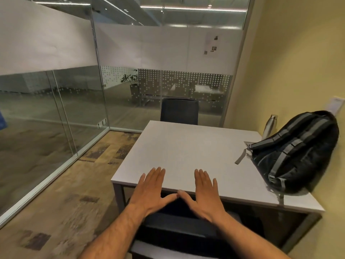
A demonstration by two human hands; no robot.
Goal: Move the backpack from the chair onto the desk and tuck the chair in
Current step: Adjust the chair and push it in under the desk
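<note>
The backpack (296,152) already lies on the desk (179,152), leaning against the wall. The chair (179,227) looks nearly tucked; a straight, even push should seat it squarely. Both the left hand (151,189) and right hand (203,191) are flat, fingers (158,174) outstretched, holding nothing, thumbs meeting above the chair back.

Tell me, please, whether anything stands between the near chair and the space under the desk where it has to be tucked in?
Nothing visible does. The near chair sits right at the desk edge, below the open left hand and right hand. The backpack lies on the desktop against the wall. The space under the desk is dark, so I cannot check it fully.
</note>
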